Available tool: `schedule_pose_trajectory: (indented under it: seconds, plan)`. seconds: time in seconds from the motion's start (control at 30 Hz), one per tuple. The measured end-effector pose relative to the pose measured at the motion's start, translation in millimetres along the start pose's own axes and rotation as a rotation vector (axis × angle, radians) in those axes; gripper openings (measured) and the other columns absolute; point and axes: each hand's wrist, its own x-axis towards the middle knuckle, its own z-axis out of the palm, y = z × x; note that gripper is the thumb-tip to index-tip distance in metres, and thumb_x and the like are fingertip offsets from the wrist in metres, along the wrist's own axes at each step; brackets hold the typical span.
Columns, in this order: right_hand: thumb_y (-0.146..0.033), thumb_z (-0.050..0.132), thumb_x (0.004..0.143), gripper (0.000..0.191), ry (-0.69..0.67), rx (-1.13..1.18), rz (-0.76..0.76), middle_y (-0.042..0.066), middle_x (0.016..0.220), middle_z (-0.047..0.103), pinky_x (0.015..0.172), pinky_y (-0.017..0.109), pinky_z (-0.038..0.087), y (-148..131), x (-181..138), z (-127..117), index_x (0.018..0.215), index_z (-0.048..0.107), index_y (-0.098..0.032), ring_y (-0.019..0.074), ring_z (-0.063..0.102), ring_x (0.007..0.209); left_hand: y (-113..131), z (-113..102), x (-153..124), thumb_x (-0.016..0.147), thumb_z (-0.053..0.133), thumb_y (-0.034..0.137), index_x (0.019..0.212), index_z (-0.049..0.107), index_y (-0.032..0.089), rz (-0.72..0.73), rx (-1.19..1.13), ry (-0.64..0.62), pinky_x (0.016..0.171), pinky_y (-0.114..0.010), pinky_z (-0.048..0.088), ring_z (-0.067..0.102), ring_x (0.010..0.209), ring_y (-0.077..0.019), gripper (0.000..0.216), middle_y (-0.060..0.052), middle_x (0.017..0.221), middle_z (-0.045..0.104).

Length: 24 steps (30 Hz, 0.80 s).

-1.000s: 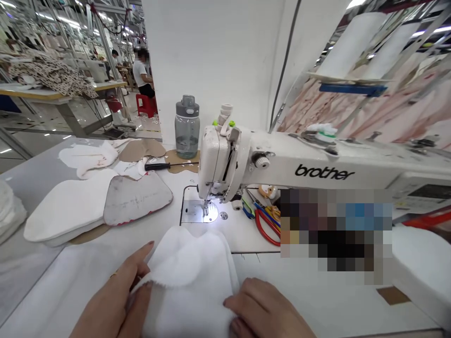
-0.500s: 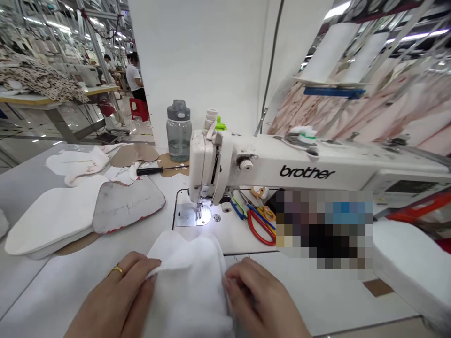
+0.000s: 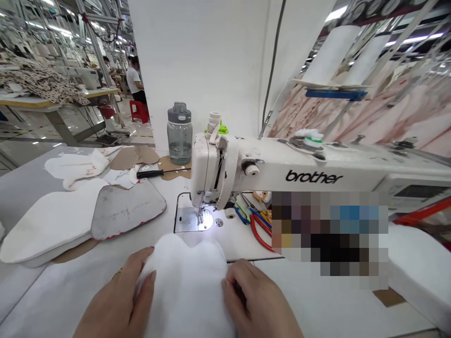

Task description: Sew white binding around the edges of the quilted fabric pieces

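Observation:
A soft white fabric piece (image 3: pixel 186 286) with a wavy top edge lies in front of the sewing machine (image 3: pixel 253 164), just short of its lit needle plate (image 3: pixel 193 219). On the piece's left edge is my left hand (image 3: pixel 120 291), thumb on top and fingers curled along the side. My right hand (image 3: pixel 255 298) pinches the right edge between thumb and bent fingers. The presser foot (image 3: pixel 200 213) stands beyond the fabric, apart from it. Lower parts of the piece run out of view at the bottom.
Left lie stacked white cut pieces (image 3: pixel 49 225), a grey marked template (image 3: pixel 128 209) and a black-handled screwdriver (image 3: pixel 150 173). A water bottle (image 3: pixel 179 134) stands behind. Red-handled scissors (image 3: pixel 260 232) lie right of the needle. More white fabric (image 3: pixel 416 263) sits at far right.
The fold at the fabric's upper left has been smoothed flat. My left hand has shifted slightly left and down, its thumb and fingers wider apart; my right hand keeps its pinch.

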Motion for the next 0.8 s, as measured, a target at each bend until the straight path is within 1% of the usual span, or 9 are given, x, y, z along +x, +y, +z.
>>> schedule_pose_trajectory:
  seconds: [0.1,0.2,0.3,0.4,0.5,0.57,0.63,0.7,0.8]
  plan:
    - [-0.022,0.037,0.096,0.022,0.009,0.002,0.031,-0.001,0.075,0.058,0.055,0.027,0.041,1.1,1.1,-2.6,0.076,0.044,-0.025,0.0171,0.059,0.064,-4.4,3.5,-0.1,0.100,0.025,0.051,0.122,0.050,0.031,0.030,0.010,0.017,0.069,-0.031,0.052,0.070,0.081,-0.0201,0.039,0.002,0.095,0.072]
    - [-0.022,0.036,0.097,0.022,-0.002,-0.013,0.045,-0.001,0.076,0.059,0.056,0.028,0.042,2.6,1.8,-2.6,0.076,0.044,-0.025,0.0177,0.059,0.065,-15.6,7.8,2.3,0.101,0.027,0.045,0.125,0.049,0.031,0.097,0.047,0.041,0.065,-0.028,0.054,0.071,0.080,-0.0177,0.036,0.003,0.096,0.072]
    - [-0.023,0.036,0.097,0.022,-0.001,-0.020,0.043,-0.001,0.075,0.058,0.056,0.029,0.042,3.9,2.3,-0.5,0.077,0.044,-0.025,0.0179,0.059,0.065,-31.4,11.8,7.4,0.100,0.036,0.037,0.122,0.052,0.031,0.285,0.076,0.039,0.060,-0.023,0.056,0.072,0.077,-0.0147,0.028,0.003,0.099,0.072]
    - [-0.023,0.036,0.098,0.022,-0.005,-0.024,0.037,-0.001,0.076,0.058,0.057,0.029,0.044,4.7,2.8,0.9,0.078,0.044,-0.025,0.0182,0.059,0.065,-41.1,13.3,12.5,0.098,0.040,0.031,0.108,0.058,0.030,0.461,0.098,0.013,0.059,-0.022,0.057,0.072,0.078,-0.0149,0.021,0.002,0.095,0.069]
    - [-0.021,0.037,0.097,0.019,-0.015,-0.037,0.022,0.000,0.081,0.059,0.058,0.031,0.048,5.1,4.1,-1.0,0.083,0.049,-0.025,0.0188,0.060,0.066,-40.9,12.9,14.8,0.098,0.040,0.028,0.101,0.061,0.030,0.493,0.108,0.019,0.062,-0.022,0.058,0.072,0.081,-0.0154,0.021,0.002,0.092,0.067]
    - [-0.019,0.039,0.096,0.017,0.005,-0.036,-0.010,0.003,0.089,0.061,0.062,0.031,0.052,5.4,5.5,-3.1,0.093,0.055,-0.024,0.0198,0.063,0.072,-39.2,12.9,14.7,0.098,0.040,0.027,0.101,0.061,0.029,0.483,0.116,0.027,0.065,-0.023,0.059,0.072,0.081,-0.0157,0.022,0.002,0.092,0.067]
    - [-0.018,0.042,0.096,0.021,0.033,-0.048,-0.092,0.006,0.100,0.062,0.070,0.034,0.056,6.2,6.9,-3.8,0.110,0.058,-0.023,0.0216,0.065,0.084,-39.1,13.9,14.0,0.098,0.039,0.026,0.101,0.062,0.029,0.477,0.127,0.029,0.065,-0.024,0.059,0.072,0.081,-0.0157,0.023,0.002,0.093,0.067]
    - [-0.018,0.046,0.095,0.028,0.037,-0.096,-0.183,0.009,0.108,0.063,0.079,0.038,0.057,7.7,7.5,-1.6,0.120,0.058,-0.023,0.0244,0.064,0.095,-40.8,15.5,13.3,0.098,0.039,0.026,0.101,0.062,0.029,0.482,0.134,0.039,0.066,-0.024,0.059,0.072,0.081,-0.0157,0.023,0.002,0.092,0.067]
    - [-0.020,0.051,0.093,0.036,0.053,-0.195,-0.212,0.012,0.117,0.063,0.086,0.046,0.056,10.4,6.0,4.4,0.129,0.057,-0.021,0.0294,0.063,0.105,-43.4,17.3,12.8,0.098,0.040,0.026,0.102,0.061,0.029,0.511,0.130,0.077,0.067,-0.023,0.058,0.071,0.080,-0.0151,0.021,0.002,0.090,0.067]
